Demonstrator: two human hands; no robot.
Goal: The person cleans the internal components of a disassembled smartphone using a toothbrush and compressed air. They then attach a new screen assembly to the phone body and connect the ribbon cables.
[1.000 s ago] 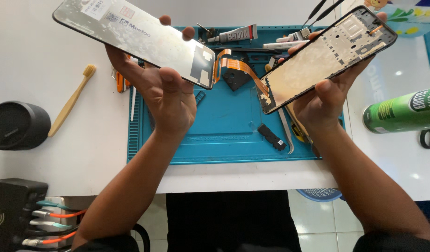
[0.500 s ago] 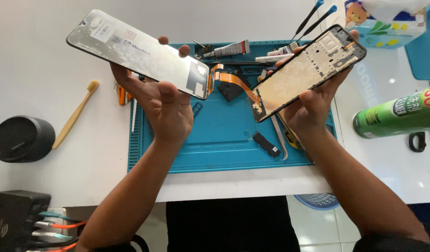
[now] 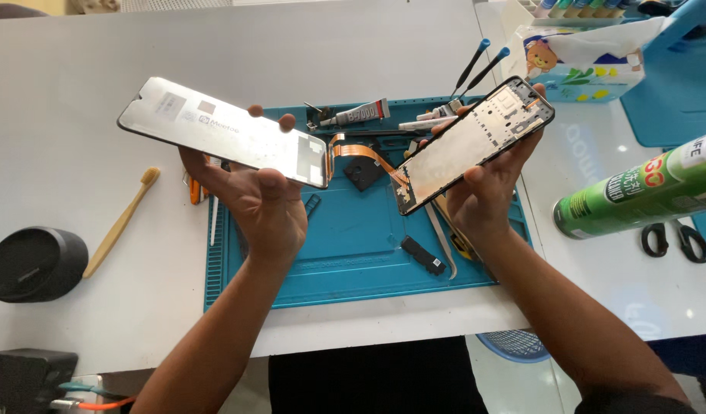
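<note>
The left hand [image 3: 264, 207] grips the detached screen panel [image 3: 226, 130] and the right hand [image 3: 483, 192] clasps the phone frame [image 3: 475, 142], held apart so the orange flex cable [image 3: 360, 151] between them hangs slack.

This is a phone repair workshop, because a white table [image 3: 77, 61] holds a blue work mat [image 3: 353, 253] with small screwdrivers [image 3: 475, 65], tweezers [image 3: 442, 241], a glue tube [image 3: 357, 115], loose phone parts [image 3: 423, 255] and a green spray can [image 3: 636, 195].

A white table [image 3: 84, 92] fills the view — evenly lit, faintly glossy at 3 o'clock — with pale floor tiles [image 3: 491, 383] showing below its edge at 6 o'clock.
</note>
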